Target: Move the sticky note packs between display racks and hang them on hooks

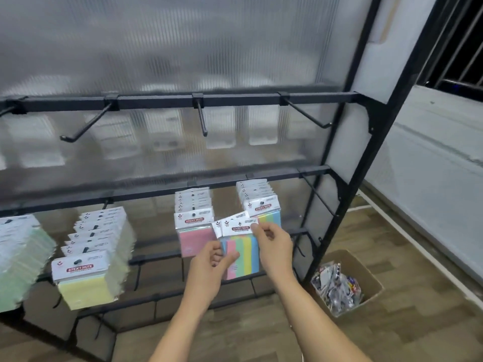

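A translucent ribbed panel [170, 48] fills the upper left and centre of the frame, blurred shapes showing through it. A white wall [431, 165] runs down the right side, with a barred window [462, 48] in the upper right corner. Wood-pattern flooring [405, 330] covers the lower right, where an open cardboard box [368, 278] of mixed small items stands.
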`<state>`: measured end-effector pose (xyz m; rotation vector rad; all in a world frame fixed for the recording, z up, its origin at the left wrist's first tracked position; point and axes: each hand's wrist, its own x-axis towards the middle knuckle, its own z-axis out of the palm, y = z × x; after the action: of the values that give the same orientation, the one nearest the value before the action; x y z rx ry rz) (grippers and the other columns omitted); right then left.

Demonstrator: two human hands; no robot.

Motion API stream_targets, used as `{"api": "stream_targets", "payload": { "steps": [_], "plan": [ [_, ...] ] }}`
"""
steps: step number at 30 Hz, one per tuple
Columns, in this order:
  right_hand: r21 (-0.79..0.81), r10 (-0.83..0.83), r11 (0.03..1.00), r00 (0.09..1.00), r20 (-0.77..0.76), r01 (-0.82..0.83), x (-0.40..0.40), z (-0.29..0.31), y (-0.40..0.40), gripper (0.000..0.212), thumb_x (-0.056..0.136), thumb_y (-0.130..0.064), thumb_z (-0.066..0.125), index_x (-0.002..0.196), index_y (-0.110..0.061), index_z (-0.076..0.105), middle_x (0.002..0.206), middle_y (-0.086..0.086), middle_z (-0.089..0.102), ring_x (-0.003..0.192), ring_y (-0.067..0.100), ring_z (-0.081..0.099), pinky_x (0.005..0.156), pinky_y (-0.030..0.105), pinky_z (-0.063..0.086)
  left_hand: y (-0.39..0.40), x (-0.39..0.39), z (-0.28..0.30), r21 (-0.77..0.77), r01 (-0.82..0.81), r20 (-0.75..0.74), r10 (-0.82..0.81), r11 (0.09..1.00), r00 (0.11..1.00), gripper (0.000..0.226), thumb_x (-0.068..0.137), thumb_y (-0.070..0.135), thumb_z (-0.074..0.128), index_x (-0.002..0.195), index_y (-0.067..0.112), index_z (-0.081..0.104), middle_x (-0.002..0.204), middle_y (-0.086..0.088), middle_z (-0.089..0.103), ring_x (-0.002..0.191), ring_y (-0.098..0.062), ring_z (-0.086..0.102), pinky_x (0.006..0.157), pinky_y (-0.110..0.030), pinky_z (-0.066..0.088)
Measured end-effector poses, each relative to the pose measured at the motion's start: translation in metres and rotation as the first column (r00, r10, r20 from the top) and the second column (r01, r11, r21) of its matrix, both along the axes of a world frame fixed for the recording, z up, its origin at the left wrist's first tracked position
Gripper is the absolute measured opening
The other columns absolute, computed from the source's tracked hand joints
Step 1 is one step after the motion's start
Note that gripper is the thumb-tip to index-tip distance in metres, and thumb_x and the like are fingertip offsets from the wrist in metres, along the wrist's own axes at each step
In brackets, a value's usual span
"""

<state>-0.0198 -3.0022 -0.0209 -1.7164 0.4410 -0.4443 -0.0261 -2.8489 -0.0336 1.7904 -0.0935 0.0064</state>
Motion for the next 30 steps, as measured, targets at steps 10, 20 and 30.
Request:
{"api": "stream_targets", "payload": {
  "steps": [10, 20, 30],
  "plan": [
    [-0.123, -0.109, 0.986, 0.992, 0.056, 0.115, 0.034, 0.012, -0.050, 0.020, 0.097, -0.029, 0.062, 0.083, -0.015, 0.065, 0.075, -0.002, 0.066, 0.066, 0.007, 0.059, 0.055, 0.012, 0.042, -0.008, 0.013, -0.009, 0.041, -0.101, 0.005, 0.100, 0.994, 0.995, 0.004, 0.094, 0.022, 0.064, 0.093, 0.025, 0.063, 0.083, -0.006, 0.067, 0.078, -0.014, 0.061, 0.067, -0.025, 0.051],
    [-0.627, -0.214, 0.746, 0.972, 0.094, 0.225, 0.046, -0.001, -0.046, 0.019, 0.096, -0.036, 0.061, 0.084, -0.021, 0.059, 0.080, -0.011, 0.056, 0.089, 0.015, 0.048, 0.071, 0.033, 0.037, -0.010, 0.017, -0.008, 0.118, -0.094, 0.032, 0.091, 0.989, 0.995, 0.002, 0.095, 0.027, 0.063, 0.093, 0.027, 0.064, 0.085, 0.002, 0.071, 0.085, -0.011, 0.067, 0.072, -0.038, 0.058],
    [-0.223, 0.020, 0.975, 0.998, 0.062, -0.005, 0.018, 0.005, -0.039, 0.024, 0.093, -0.046, 0.062, 0.100, -0.022, 0.063, 0.089, -0.012, 0.064, 0.079, 0.003, 0.058, 0.070, 0.017, 0.047, -0.028, 0.021, 0.000, 0.143, -0.048, 0.074, 0.037, 0.989, 0.997, 0.005, 0.095, 0.030, 0.061, 0.097, 0.026, 0.063, 0.089, 0.001, 0.070, 0.088, -0.013, 0.066, 0.075, -0.037, 0.057]
  ]
}}
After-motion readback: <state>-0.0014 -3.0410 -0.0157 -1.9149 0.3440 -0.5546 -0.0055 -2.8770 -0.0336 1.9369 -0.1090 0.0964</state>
